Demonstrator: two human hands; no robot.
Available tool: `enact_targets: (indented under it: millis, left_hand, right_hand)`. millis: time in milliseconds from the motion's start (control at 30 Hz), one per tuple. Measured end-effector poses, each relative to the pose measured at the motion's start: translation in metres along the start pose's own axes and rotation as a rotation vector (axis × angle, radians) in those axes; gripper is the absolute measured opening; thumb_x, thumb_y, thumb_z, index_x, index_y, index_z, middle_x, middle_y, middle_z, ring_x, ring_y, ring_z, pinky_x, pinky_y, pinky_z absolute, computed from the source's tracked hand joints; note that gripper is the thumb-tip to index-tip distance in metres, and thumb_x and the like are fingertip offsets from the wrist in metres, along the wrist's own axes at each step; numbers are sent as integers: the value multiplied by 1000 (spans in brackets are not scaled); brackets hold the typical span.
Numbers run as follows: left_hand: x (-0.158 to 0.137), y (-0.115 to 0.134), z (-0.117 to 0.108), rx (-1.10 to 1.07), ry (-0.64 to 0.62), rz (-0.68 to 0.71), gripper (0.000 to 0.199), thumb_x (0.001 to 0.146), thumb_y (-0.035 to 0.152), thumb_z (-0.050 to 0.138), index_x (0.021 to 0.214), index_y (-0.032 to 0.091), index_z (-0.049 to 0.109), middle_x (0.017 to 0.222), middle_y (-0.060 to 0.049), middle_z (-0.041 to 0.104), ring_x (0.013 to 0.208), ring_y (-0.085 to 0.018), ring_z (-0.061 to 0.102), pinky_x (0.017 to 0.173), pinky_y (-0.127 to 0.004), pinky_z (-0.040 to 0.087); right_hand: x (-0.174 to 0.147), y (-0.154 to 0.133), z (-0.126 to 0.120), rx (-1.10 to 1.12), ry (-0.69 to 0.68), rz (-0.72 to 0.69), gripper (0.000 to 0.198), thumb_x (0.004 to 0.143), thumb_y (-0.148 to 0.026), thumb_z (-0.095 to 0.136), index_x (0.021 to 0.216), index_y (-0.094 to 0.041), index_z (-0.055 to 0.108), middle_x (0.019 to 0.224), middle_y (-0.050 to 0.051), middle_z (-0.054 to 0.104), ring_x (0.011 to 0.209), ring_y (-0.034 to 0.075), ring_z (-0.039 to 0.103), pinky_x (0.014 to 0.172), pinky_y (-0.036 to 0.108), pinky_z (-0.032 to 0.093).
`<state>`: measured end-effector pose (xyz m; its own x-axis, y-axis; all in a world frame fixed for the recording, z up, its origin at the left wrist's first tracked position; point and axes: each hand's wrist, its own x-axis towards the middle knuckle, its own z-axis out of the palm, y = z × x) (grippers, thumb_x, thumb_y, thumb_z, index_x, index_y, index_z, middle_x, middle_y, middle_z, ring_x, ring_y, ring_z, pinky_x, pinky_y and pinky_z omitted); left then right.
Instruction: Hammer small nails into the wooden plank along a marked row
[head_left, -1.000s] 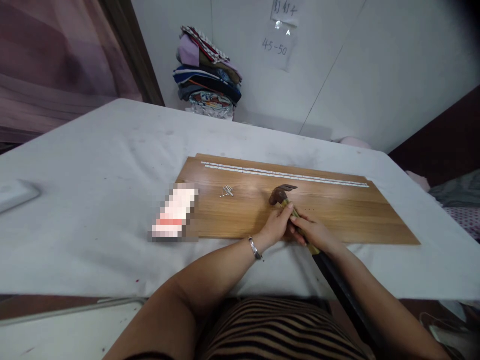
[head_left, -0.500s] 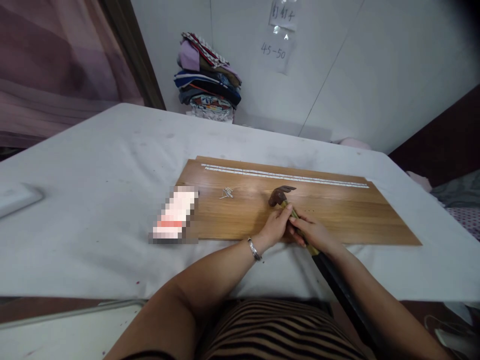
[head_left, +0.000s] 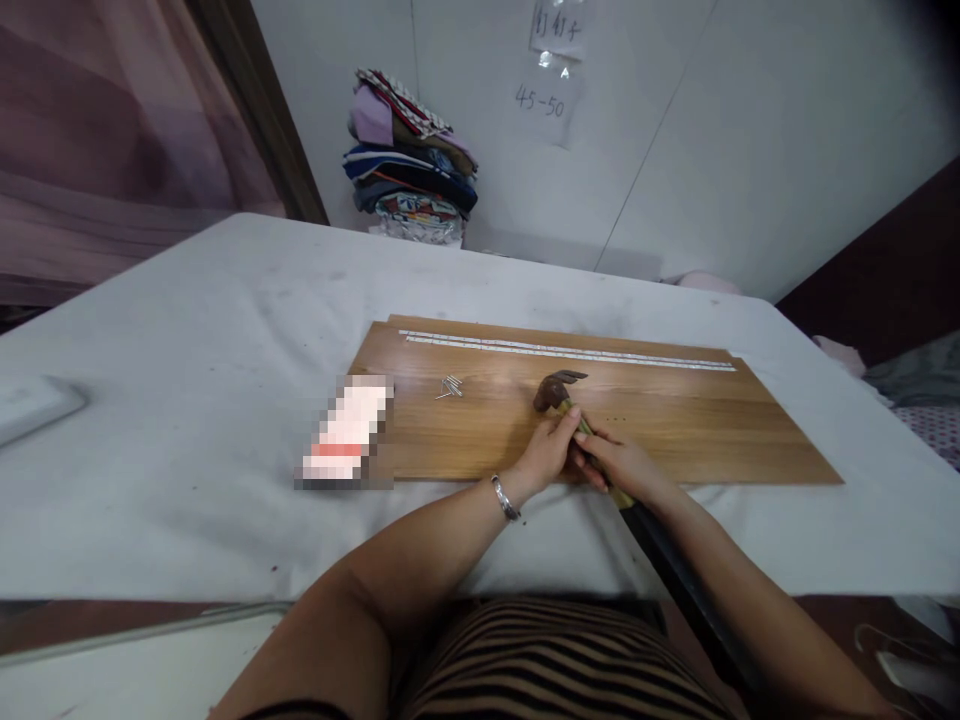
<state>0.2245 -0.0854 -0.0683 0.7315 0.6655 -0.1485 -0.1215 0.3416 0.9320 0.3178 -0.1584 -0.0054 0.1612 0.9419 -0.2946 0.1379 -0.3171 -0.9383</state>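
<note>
A claw hammer [head_left: 555,392] with a rusty brown head and a long, dark-ended handle slants from the board toward my right side. My left hand [head_left: 551,452] is closed round its handle just under the head, thumb along the top. Slightly lower, my right hand [head_left: 621,462] also grips the handle, its fingers partly hidden beneath. Both hands are over the near part of a wooden board [head_left: 705,425]. Several loose nails [head_left: 450,387] lie in a small heap on the board, left of the hammer head. A row of small dark marks shows right of the hammer.
Two white measuring strips [head_left: 570,352] run along the board's far edge. A blurred-out phone-like object [head_left: 346,430] lies at its left end. The white-covered table [head_left: 187,400] extends around it. Folded clothes [head_left: 412,155] are stacked at the wall, below handwritten paper signs [head_left: 541,100].
My hands and the hammer keep nearly the same pose. The whole view has shifted very slightly; the nails and board lie as before.
</note>
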Motion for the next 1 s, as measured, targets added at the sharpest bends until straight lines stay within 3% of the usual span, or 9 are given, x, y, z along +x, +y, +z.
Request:
enact_targets:
  millis: [600,1000]
  left_hand:
    - [1,-1,-1,-47,-57,20,65,81,80,45,62,18,53,46,0,51,46,-14,57,49,-25,46]
    - [1,-1,0,-60,-50,14,65,80,81,46,62,19,52,44,1,50,45,-14,57,49,-25,46]
  right_hand:
    - [0,5,2,36,23,-39,25,83,-46,57,91,-23,50,60,-8,53,33,6,39,34,22,29]
    - [1,5,3,10,32,-29,26,81,-47,55,82,-22,48,58,-8,53,32,6,38,34,21,30]
